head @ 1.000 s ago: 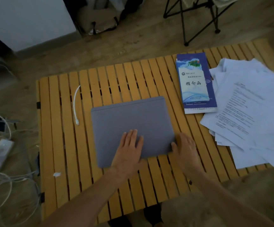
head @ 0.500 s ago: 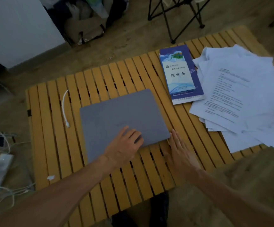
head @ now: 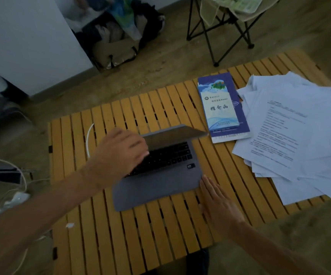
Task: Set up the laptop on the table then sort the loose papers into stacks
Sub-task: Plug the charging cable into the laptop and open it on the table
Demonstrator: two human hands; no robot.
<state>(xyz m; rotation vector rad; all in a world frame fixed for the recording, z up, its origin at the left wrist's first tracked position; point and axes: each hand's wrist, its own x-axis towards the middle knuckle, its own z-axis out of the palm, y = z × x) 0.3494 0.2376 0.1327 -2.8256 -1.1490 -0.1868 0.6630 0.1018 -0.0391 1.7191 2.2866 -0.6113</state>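
A dim room with a wooden floor holds a low yellow slatted wooden worktop. The left hand grips the lid's near edge of the thin grey laptop, fingers curled under it, lid partly raised over the black keyboard. The right hand lies flat, fingers straight, touching the laptop's right front corner. A blue booklet and loose white papers lie to the right.

Sitting on one slatted table: one laptop, one blue booklet, one white cable, and perhaps a dozen overlapping loose papers.
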